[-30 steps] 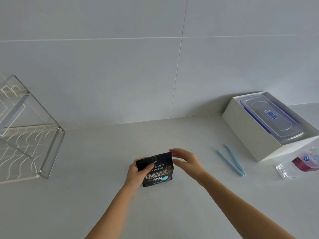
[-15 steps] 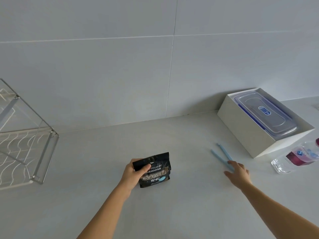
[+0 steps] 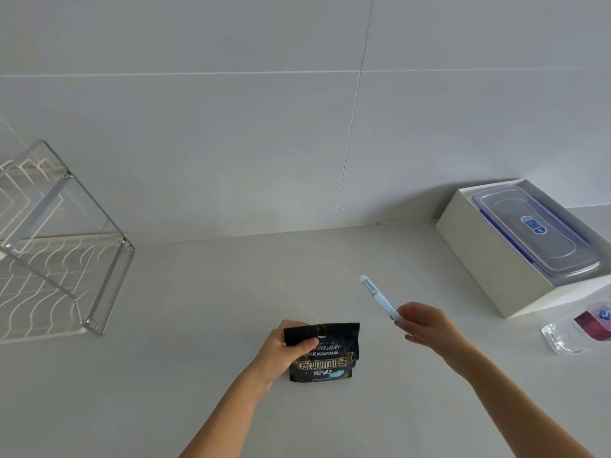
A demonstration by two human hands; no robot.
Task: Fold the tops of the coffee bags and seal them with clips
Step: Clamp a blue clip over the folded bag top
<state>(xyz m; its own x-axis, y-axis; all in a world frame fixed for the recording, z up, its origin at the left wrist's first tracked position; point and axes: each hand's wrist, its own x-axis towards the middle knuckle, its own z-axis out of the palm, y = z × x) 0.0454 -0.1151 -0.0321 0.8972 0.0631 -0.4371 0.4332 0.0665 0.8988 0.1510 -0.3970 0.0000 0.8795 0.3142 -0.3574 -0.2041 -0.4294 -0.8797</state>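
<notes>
A small black coffee bag (image 3: 327,358) with gold lettering stands upright on the pale counter, its top edge folded over. My left hand (image 3: 284,348) grips its upper left corner, thumb across the front. My right hand (image 3: 423,325) holds one end of a long light blue sealing clip (image 3: 378,297), lifted off the counter, up and to the right of the bag. The clip's free end points up and to the left.
A wire dish rack (image 3: 56,256) stands at the left. A white box (image 3: 506,259) holding a clear lidded container (image 3: 535,233) sits at the back right. A clear packet with a red label (image 3: 585,322) lies at the right edge.
My right hand left the bag's top, reached right to the blue clip on the counter, picked it up and brought it back toward the bag. The left hand kept its hold.
</notes>
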